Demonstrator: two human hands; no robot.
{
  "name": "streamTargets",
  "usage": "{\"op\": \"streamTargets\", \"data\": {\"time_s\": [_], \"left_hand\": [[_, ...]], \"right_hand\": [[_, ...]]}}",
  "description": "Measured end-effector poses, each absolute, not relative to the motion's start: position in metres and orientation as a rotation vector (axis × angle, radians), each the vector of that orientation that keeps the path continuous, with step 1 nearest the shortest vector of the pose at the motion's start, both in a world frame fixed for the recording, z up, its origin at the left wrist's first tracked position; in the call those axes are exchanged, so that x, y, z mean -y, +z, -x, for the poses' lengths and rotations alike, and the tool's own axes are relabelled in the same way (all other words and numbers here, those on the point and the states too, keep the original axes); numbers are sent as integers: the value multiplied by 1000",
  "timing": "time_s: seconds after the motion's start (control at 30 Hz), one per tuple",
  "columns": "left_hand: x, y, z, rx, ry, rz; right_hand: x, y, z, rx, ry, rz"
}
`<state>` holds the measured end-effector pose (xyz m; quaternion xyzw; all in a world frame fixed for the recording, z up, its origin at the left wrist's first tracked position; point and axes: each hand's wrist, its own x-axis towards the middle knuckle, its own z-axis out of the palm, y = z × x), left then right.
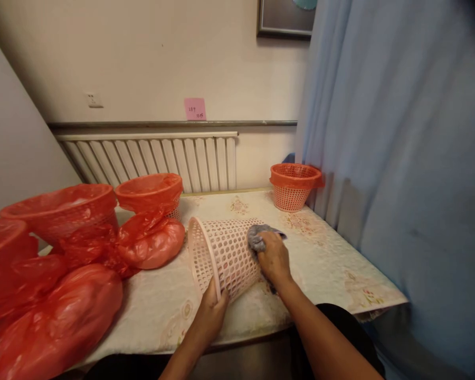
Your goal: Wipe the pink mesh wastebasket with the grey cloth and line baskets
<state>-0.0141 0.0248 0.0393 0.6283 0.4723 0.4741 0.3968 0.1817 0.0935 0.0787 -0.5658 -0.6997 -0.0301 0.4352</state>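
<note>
A pale pink perforated plastic wastebasket (233, 250) lies on its side over the table, its mouth facing left. My left hand (214, 309) grips the rim at the near side, thumb on the outer wall. In my right hand (275, 258) is a grey cloth (257, 237), pressed against the basket's outer side near its base. The fingertips of the right hand are partly hidden by the cloth.
Several baskets lined with red bags (148, 187) stand at the left, with puffed red plastic bags (75, 311) before them. Another red-lined basket (292, 198) stands at the back right, beside a blue curtain (399, 158). A flowered cloth covers the table (324, 274); behind it is a radiator (154, 158).
</note>
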Motion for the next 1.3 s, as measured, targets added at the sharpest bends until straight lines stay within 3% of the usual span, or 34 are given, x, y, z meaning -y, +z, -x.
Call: {"op": "streamTargets", "data": {"time_s": [0.2, 0.63, 0.87, 1.3], "left_hand": [[-27, 45, 15, -1160, 1263, -1623], [4, 0, 16, -961, 1066, -1822], [-9, 43, 6, -1097, 1185, -1531], [-21, 45, 16, -1185, 1216, -1534]], "right_hand": [[-39, 91, -124, 1986, 13, 950], [-33, 106, -126, 1885, -61, 972], [-35, 105, -124, 1991, -121, 989], [-125, 74, -224, 1634, -242, 1688]]}}
